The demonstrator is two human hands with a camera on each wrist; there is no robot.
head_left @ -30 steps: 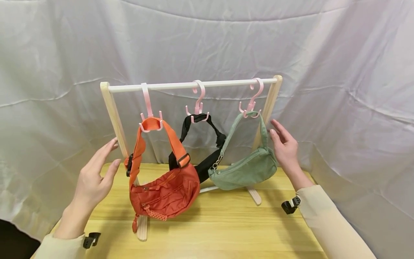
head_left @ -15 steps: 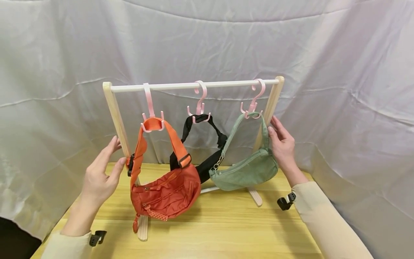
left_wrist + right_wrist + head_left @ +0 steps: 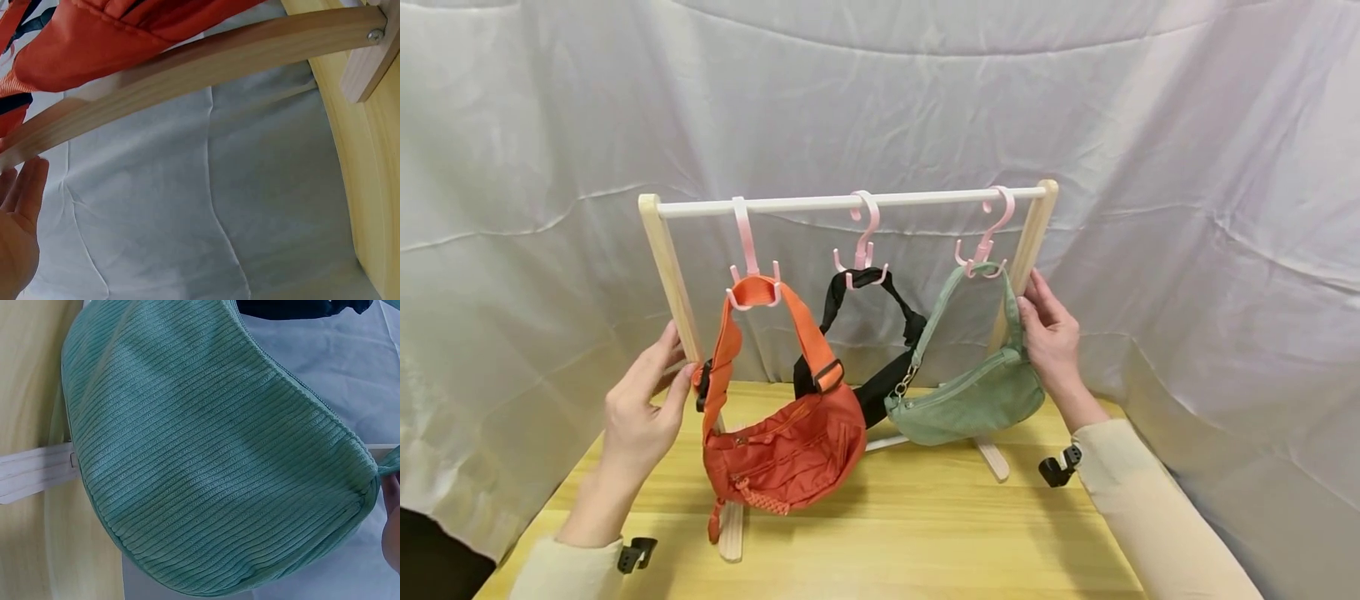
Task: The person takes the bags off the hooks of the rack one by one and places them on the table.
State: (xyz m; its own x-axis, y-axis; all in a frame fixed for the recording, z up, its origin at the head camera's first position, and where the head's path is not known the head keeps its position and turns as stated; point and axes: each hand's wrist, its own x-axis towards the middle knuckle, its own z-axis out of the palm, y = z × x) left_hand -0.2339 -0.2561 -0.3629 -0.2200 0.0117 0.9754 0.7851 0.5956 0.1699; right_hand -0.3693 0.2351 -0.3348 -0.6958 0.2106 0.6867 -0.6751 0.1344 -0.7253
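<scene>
A wooden rack [image 3: 668, 267] with a white top bar [image 3: 925, 198] stands on the table, three pink hooks hanging from it. An orange-red bag [image 3: 786, 454] hangs at left, a black bag [image 3: 887, 387] in the middle and a green bag [image 3: 970, 400] at right. The left hand [image 3: 643, 417] touches the left post, its fingers nearly straight beside the wood [image 3: 187, 69] and its thumb near the orange strap's black buckle. The right hand [image 3: 1051, 337] touches the right post beside the green strap, thumb in front, fingers partly hidden; the green bag [image 3: 219, 444] covers much of the right wrist view.
A yellow wood-grain table [image 3: 880, 542] lies under the rack. The rack's feet [image 3: 992, 458] reach forward on it. Grey cloth [image 3: 880, 100] hangs behind and on both sides. A black clip-like device [image 3: 1060, 467] is at each wrist.
Both hands have moved inward to the rack's side posts, the left going right and the right going slightly left. The bags hang on the same hooks.
</scene>
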